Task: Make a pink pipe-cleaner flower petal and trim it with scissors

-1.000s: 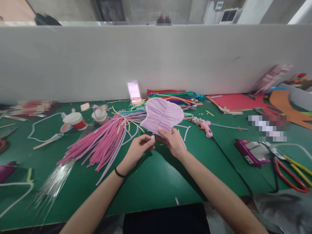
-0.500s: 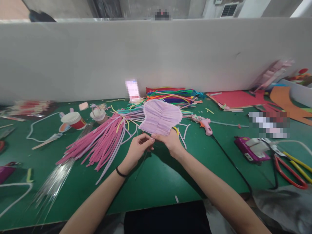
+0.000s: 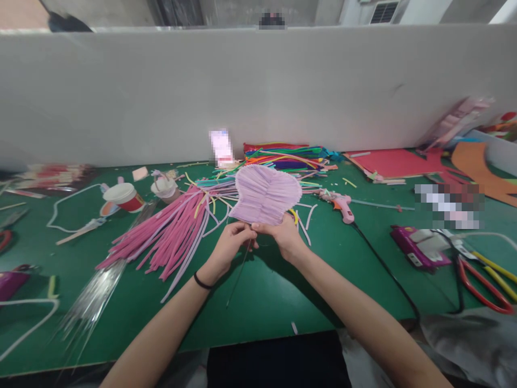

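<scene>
A pleated lilac fan-shaped piece point(image 3: 266, 194) with a fuzzy rim is held upright above the table's middle. My right hand point(image 3: 280, 234) grips its lower edge, thumb pointing left. At its lower left, my left hand point(image 3: 236, 242) pinches a thin wire point(image 3: 238, 277) that hangs down over the green table. The fingertips of both hands nearly meet under the piece. Pink and lilac pipe cleaners point(image 3: 169, 231) lie fanned out to the left of my left hand. Some of my right fingers are hidden behind the piece.
A pink glue gun point(image 3: 344, 209) with a black cord lies to the right. Further right are a purple power strip point(image 3: 418, 250) and red-handled pliers point(image 3: 484, 291). Paper cups point(image 3: 125, 198) stand at the left. Colourful pipe cleaners point(image 3: 283, 156) are piled near the white partition point(image 3: 258, 86).
The wire below my left hand now shows more plainly, slanting down to the left. Both hands keep nearly the same place, and the view has shifted slightly.
</scene>
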Demonstrator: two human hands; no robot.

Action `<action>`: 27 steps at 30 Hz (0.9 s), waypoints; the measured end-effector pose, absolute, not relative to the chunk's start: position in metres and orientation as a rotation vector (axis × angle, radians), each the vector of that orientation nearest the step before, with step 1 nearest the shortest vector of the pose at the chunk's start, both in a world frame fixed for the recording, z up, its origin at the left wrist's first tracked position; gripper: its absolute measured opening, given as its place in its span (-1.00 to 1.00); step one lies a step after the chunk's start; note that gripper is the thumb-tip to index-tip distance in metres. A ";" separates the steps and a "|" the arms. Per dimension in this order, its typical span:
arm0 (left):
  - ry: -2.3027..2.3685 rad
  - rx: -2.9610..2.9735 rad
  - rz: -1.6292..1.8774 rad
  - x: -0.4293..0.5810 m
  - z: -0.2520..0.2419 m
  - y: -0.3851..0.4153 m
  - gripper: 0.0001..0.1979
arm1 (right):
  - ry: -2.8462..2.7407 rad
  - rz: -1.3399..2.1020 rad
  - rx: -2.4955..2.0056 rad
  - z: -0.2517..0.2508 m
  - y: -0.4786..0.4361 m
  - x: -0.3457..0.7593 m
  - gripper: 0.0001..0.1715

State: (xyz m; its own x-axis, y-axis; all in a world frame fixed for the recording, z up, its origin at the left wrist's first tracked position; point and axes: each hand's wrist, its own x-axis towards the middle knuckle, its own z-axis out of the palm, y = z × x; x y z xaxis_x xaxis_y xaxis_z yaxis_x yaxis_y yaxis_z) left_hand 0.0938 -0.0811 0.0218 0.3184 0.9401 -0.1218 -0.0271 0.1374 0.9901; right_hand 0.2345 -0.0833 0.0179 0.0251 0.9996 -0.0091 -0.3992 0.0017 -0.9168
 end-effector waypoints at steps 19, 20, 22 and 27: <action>0.956 1.501 1.248 0.087 0.022 -0.082 -0.85 | -0.574 1.579 -0.858 0.015 -0.078 0.242 -0.65; 0.956 1.504 1.248 0.087 0.021 -0.082 -0.85 | -0.565 1.582 -0.858 0.015 -0.078 0.241 -0.66; 0.956 1.503 1.250 0.086 0.020 -0.080 -0.85 | -0.548 1.584 -0.857 0.015 -0.079 0.241 -0.66; 0.944 1.446 1.233 0.083 0.014 -0.075 -0.83 | -0.534 1.579 -0.898 0.016 -0.080 0.240 -0.65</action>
